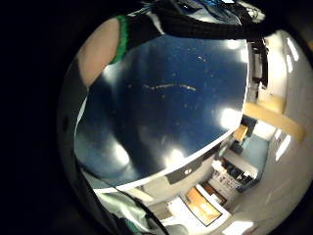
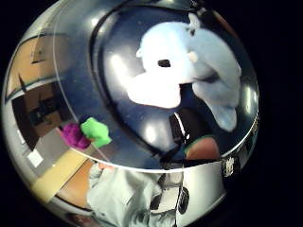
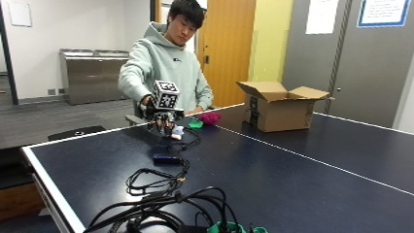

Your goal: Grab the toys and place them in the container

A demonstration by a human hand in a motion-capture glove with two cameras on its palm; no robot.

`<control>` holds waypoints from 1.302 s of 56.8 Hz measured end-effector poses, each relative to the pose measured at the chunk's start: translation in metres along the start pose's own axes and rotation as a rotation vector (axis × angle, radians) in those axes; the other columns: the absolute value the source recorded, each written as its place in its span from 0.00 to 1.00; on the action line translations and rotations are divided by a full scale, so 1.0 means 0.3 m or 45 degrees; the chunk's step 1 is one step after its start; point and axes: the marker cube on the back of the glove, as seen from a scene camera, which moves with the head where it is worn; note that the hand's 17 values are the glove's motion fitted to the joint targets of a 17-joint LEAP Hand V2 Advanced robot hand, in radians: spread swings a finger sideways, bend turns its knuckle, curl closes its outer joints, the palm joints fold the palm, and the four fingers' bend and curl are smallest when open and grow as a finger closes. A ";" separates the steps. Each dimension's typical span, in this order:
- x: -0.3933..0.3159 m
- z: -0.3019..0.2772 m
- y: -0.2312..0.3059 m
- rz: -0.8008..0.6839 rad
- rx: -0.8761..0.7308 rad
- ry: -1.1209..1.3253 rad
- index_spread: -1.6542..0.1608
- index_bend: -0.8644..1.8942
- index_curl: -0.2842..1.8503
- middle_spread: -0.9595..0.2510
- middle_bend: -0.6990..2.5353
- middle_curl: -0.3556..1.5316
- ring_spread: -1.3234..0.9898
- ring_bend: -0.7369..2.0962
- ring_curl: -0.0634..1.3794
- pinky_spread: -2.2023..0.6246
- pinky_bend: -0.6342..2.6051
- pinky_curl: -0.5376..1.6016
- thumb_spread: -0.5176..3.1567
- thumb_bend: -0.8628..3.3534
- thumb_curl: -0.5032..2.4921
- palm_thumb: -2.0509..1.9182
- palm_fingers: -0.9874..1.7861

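In the outside view my gloved right hand (image 3: pixel 160 118) hovers over the near-left part of the dark blue table (image 3: pixel 291 179), fingers pointing down and relaxed, gripping nothing. A small light-blue and white plush toy (image 3: pixel 176 131) lies on the table just beside the fingertips. The thumb side palm view shows this plush (image 2: pixel 184 66) large and close under the palm. A green toy (image 3: pixel 195 124) (image 2: pixel 96 131) and a magenta toy (image 3: pixel 209 117) (image 2: pixel 73 135) lie further back by the table edge. The open cardboard box (image 3: pixel 278 112) stands to the right of them.
Black cables (image 3: pixel 162 187) coil across the near table, with a small black box (image 3: pixel 167 158) among them just in front of the hand. A white centre line (image 3: pixel 304 158) runs along the table. The little finger side palm view shows bare table (image 1: pixel 166 107) and its white edge.
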 end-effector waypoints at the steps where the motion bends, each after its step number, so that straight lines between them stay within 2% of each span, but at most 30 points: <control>1: -0.016 0.022 0.024 -0.011 0.023 -0.019 0.78 0.49 0.31 0.80 0.25 0.34 0.58 0.30 0.19 0.80 0.43 0.39 0.53 0.22 0.30 0.62 0.33; 6: -0.036 0.013 0.034 -0.089 0.025 -0.039 0.77 0.61 0.36 0.77 0.29 0.35 0.58 0.30 0.16 0.80 0.39 0.37 0.53 0.23 0.31 0.64 0.41; 14: -0.098 -0.041 0.106 -0.249 -0.256 -0.036 0.79 0.68 0.40 0.69 0.38 0.40 0.55 0.30 0.13 0.79 0.35 0.36 0.50 0.23 0.33 0.67 0.45; 23: -0.157 -0.372 0.055 -0.406 -0.336 -0.033 0.81 0.70 0.44 0.63 0.43 0.44 0.53 0.32 0.12 0.79 0.34 0.36 0.47 0.23 0.36 0.67 0.46; 32: -0.414 -0.712 0.279 -0.595 -0.102 0.025 0.82 0.71 0.45 0.60 0.44 0.46 0.51 0.33 0.12 0.79 0.35 0.38 0.45 0.22 0.38 0.68 0.47; 36: -0.546 -0.876 0.384 -0.726 0.063 0.023 0.82 0.70 0.45 0.60 0.44 0.46 0.51 0.33 0.13 0.79 0.35 0.38 0.44 0.22 0.39 0.68 0.47; 43: -0.757 -1.096 0.473 -0.812 0.343 -0.076 0.83 0.69 0.46 0.59 0.43 0.46 0.49 0.35 0.14 0.79 0.36 0.39 0.44 0.22 0.40 0.69 0.48; 52: -1.010 -1.182 0.523 -1.307 0.550 -0.079 0.83 0.67 0.46 0.58 0.42 0.46 0.47 0.39 0.17 0.78 0.37 0.39 0.43 0.21 0.41 0.69 0.50; 54: -1.089 -1.199 0.535 -1.240 0.512 -0.188 0.82 0.67 0.46 0.58 0.42 0.47 0.46 0.39 0.17 0.78 0.37 0.39 0.43 0.21 0.41 0.69 0.49; 57: -1.216 -1.190 0.535 -1.019 0.418 -0.321 0.82 0.66 0.46 0.58 0.42 0.47 0.46 0.40 0.18 0.78 0.37 0.40 0.43 0.21 0.41 0.68 0.49; 62: -1.280 -1.113 0.431 -0.913 0.447 -0.122 0.82 0.65 0.46 0.58 0.42 0.47 0.45 0.41 0.19 0.78 0.38 0.40 0.43 0.21 0.42 0.68 0.48; 64: -1.288 -1.096 0.380 -0.788 0.438 -0.084 0.82 0.62 0.46 0.60 0.41 0.47 0.46 0.41 0.19 0.78 0.39 0.41 0.44 0.21 0.42 0.68 0.45; 66: -1.307 -1.084 0.363 -0.720 0.435 -0.076 0.82 0.59 0.46 0.63 0.35 0.45 0.48 0.41 0.20 0.78 0.43 0.43 0.47 0.21 0.41 0.67 0.38; 69: -1.309 -1.076 0.357 -0.727 0.461 -0.062 0.83 0.54 0.44 0.68 0.30 0.42 0.50 0.41 0.21 0.78 0.47 0.44 0.48 0.20 0.39 0.66 0.32; 74: -1.368 -1.072 0.498 -0.932 0.480 -0.161 0.82 0.45 0.39 0.73 0.27 0.40 0.52 0.40 0.20 0.79 0.49 0.44 0.49 0.20 0.37 0.64 0.30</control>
